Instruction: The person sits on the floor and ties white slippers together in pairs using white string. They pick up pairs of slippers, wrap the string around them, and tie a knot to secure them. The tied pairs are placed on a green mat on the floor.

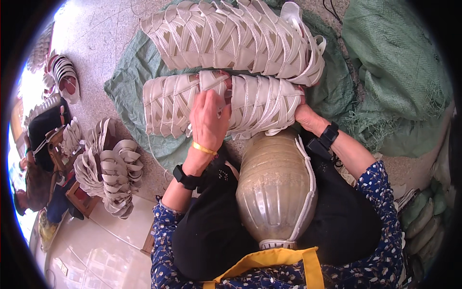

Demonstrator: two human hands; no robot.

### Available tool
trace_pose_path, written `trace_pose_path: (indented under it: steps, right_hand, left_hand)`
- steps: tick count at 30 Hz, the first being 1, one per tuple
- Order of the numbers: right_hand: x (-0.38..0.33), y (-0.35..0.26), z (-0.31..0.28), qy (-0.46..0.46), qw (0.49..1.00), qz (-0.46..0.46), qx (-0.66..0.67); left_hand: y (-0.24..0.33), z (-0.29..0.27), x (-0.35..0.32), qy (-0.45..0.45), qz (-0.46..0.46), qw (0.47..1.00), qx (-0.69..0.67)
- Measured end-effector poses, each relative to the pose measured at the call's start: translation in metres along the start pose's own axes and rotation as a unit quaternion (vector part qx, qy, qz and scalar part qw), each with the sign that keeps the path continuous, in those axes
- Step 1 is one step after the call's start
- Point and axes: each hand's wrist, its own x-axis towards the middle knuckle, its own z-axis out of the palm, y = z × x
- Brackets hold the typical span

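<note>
Two rows of nested pale shoe uppers lie in front of me, a far row and a near row. Their strappy, woven pieces overlap one another. My left hand is closed at the middle of the near row, its curled fingers pinching a shoe upper beside a gap in the row. At the right end of this row, my right hand wraps around the end upper, with most fingers hidden behind it. Between my legs a large cloudy plastic jug lies with a white cord along its side.
Green woven sheeting lies under the rows, and a bulky green sack stands at right. More stacked shoe parts sit on the left floor near a wooden stool. A striped sandal is farther left. Another person is at the left edge.
</note>
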Motion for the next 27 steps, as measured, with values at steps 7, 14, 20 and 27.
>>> trace_pose_path:
  steps: [7,14,20,27]
  right_hand:
    - [0.001,-0.009,0.007,-0.015,1.000,0.002,0.017]
    - [-0.001,-0.007,0.000,-0.045,0.997,0.052,0.037]
    - [-0.001,-0.024,0.036,0.008,0.999,-0.045,0.003]
    - [0.030,-0.034,0.053,-0.067,0.993,-0.024,-0.094]
  left_hand:
    - [0.002,0.001,0.001,0.073,-0.059,0.993,0.067]
    - [-0.030,-0.005,-0.004,-0.006,-0.086,0.985,-0.146]
    - [-0.058,-0.021,-0.007,-0.083,-0.060,0.970,-0.221]
    - [-0.061,-0.033,-0.010,-0.095,-0.158,0.873,-0.451]
